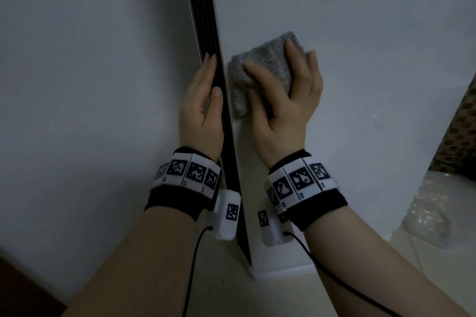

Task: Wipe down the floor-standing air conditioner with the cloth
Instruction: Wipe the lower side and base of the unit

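Air conditioner (347, 20) stands upright, long axis vertical; black vent strip (206, 20) runs along it between the hands. Right hand (286, 110): fingers spread, near straight, pressing grey cloth (268, 62) flat on the white panel. Cloth lies tilted, upper end rightward. Left hand (201, 110): fingers straight, resting against the strip's left edge.

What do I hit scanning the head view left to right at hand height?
left hand → black vent strip → grey cloth → right hand → brown patterned surface
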### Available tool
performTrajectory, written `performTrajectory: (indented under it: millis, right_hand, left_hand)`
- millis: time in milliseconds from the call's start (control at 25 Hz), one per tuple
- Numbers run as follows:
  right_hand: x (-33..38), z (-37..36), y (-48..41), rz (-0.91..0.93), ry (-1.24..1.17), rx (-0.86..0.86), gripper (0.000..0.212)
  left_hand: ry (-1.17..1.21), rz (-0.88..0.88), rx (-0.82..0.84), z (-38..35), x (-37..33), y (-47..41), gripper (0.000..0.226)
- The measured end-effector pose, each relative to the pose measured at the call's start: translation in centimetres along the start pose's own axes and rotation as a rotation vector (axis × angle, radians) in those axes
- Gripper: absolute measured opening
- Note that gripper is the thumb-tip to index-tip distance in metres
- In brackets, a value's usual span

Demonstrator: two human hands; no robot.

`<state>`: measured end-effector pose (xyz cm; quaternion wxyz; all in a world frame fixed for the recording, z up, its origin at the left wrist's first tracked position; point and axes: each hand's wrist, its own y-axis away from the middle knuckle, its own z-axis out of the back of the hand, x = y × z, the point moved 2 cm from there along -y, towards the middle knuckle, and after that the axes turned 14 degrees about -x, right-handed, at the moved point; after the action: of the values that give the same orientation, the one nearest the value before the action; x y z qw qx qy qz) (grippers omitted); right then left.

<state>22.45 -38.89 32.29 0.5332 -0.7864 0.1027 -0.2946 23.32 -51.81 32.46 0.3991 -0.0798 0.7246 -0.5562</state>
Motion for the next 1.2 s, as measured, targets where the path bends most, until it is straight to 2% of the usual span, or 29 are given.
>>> performTrajectory:
  millis: [120,320,400,480,600,760,960,1120,1200]
  right_hand:
    - [0.0,0.1,-0.9,-0.085,-0.003,-0.059,0.029]
    - [-0.4,0.3,-1.4,0.020,0.016,-0.005,0.029]
    - [-0.8,0.7,-2.0,-0.085,0.005,-0.080,0.028]
    - [-0.3,0.5,-1.6,-0.130,0.001,-0.074,0.028]
    - [-0.5,0.5,-1.4,0.006,0.011,0.026,0.029]
    - [-1.7,1.3,-2.9,-0.187,0.005,-0.116,0.030]
    - [-2.3,1.6,-2.9,-0.050,0.016,-0.017,0.030]
    - [-2.9,2.2,-3.6,-0.229,-0.003,-0.120,0.032]
    - [-2.9,2.2,-3.3,-0.130,0.010,-0.052,0.032]
  left_hand:
    - [0.001,0.010,0.000,0.0,-0.2,-0.1,0.044]
    - [0.007,-0.017,-0.013,-0.3,-0.5,-0.4,0.044]
    - [0.002,-0.021,-0.027,-0.5,-0.7,-0.4,0.044]
    - [-0.013,-0.044,-0.028,-0.7,-1.0,-0.6,0.044]
    - [-0.018,-0.071,-0.022,-1.1,-1.3,-0.6,0.044]
    - [-0.030,-0.075,-0.027,-1.2,-1.6,-0.6,0.045]
    - [-0.058,-0.108,-0.063,-2.0,-1.7,-1.1,0.050]
    - [-0.073,-0.119,-0.068,-2.9,-2.0,-0.9,0.058]
    - [-0.080,-0.160,-0.065,-3.3,-2.3,-1.1,0.060]
